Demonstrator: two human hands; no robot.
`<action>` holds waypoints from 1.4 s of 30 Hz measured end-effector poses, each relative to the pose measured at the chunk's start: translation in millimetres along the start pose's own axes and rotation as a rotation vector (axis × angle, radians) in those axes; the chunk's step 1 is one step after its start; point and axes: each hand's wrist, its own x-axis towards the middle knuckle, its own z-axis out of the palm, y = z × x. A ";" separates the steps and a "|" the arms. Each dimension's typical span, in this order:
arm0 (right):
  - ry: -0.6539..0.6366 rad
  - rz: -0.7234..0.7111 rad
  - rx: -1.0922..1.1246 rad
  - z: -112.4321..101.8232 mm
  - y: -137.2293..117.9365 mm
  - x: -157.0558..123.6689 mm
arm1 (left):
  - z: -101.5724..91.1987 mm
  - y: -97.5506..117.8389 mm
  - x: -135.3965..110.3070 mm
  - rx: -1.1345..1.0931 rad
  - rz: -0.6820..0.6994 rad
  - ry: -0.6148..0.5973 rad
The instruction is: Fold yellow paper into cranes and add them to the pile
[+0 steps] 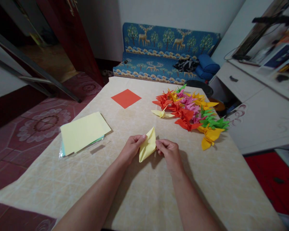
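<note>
A pale yellow piece of folded origami paper (148,145), creased into a long pointed diamond, is held just above the table between both hands. My left hand (133,146) pinches its left edge, with the thumb lying on top. At its right edge, my right hand (168,150) is closed with thumb and fingertips on the paper. Beyond the hands stands a finished pale yellow paper crane (162,113). To its right spreads a cluster of paper cranes in red (185,119), pink (189,102), green (213,120) and orange (210,136).
On the cloth-covered table (135,199), a square red paper sheet (126,98) lies toward the far side. A stack of pale yellow sheets (84,132) over a clear wrapper sits at the left. Behind are a blue patterned sofa (159,57) and, at right, a white cabinet (260,118).
</note>
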 end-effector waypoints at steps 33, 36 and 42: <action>0.100 -0.134 -0.093 8.1 2.4 -2.6 | 6.0 -1.0 -2.3 0.180 0.065 0.101; 0.123 -0.119 -0.105 10.0 1.1 -3.7 | 5.6 -3.1 -1.6 0.223 0.065 0.111; 0.130 -0.105 -0.099 12.3 -1.7 -6.0 | 4.8 -3.2 -1.2 0.279 0.060 0.112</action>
